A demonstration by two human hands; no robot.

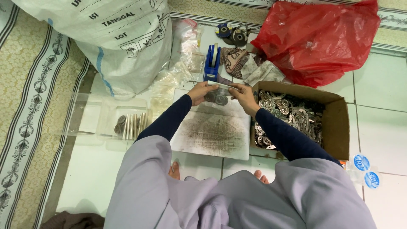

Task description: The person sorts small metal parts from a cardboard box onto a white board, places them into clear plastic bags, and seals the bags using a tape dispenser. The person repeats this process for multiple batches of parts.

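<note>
Over the far edge of the board (214, 131) on the floor, left hand (199, 92) and right hand (243, 95) pinch a clear bag (217, 96) holding a few discs. Box (335, 123) at right remains heaped; tray (106, 118) at left holds several filled packs.

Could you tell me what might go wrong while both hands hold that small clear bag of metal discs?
The clear bag hangs between the left hand and right hand, above the white board; if either grip loosens, discs could spill. The blue tape dispenser stands close ahead and might get knocked over.
</note>
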